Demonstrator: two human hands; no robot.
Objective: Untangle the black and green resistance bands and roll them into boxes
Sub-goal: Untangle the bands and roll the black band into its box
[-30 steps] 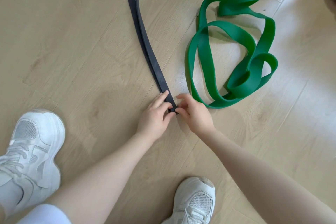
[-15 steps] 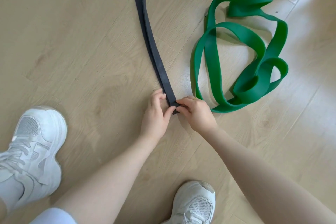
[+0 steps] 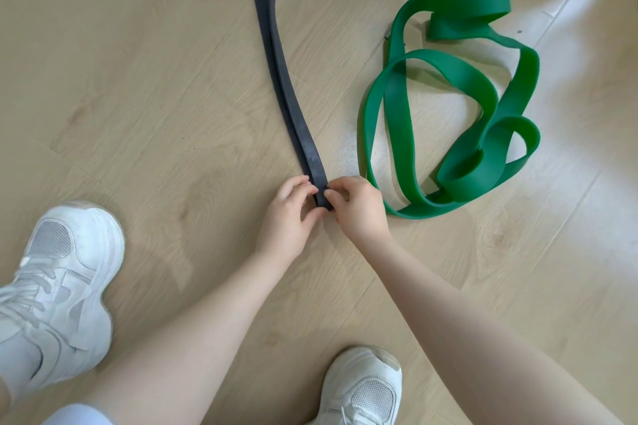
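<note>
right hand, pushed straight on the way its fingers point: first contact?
The right hand points left at the black band end it already pinches; just past that, the left hand fingertips. Depth unclear.

Two resistance bands lie on the floor: one black band (image 3: 276, 55) and one green band (image 3: 459, 107). Two bare hands show, the left hand (image 3: 288, 217) and the right hand (image 3: 359, 207). Two white sneakers are in view, one (image 3: 55, 290) at left and one (image 3: 362, 390) at the bottom edge.
</note>
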